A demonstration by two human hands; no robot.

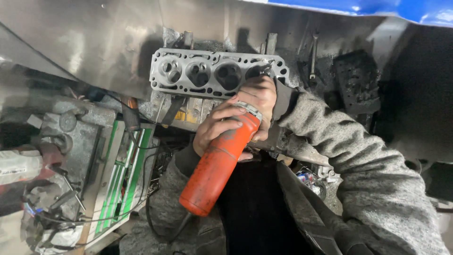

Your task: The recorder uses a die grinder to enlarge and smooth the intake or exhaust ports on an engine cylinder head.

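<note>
A grey metal cylinder head (pixel 207 73) with several round chambers stands on edge on a workbench ahead of me. Both hands grip an orange corded power grinder (pixel 214 165). My left hand (pixel 214 125) wraps the orange body from the left. My right hand (pixel 259 97) holds the tool's front end, pressed near the rightmost chamber of the cylinder head. The tool's tip is hidden behind my right hand. Both arms wear grey knit sleeves.
A green and white toolbox drawer (pixel 122 179) sits open at lower left, with dirty engine parts (pixel 71 137) beside it. A wrench (pixel 313 56) lies on the grimy bench at the back right, near a dark perforated block (pixel 356 80). Sheet metal (pixel 80 42) slopes behind.
</note>
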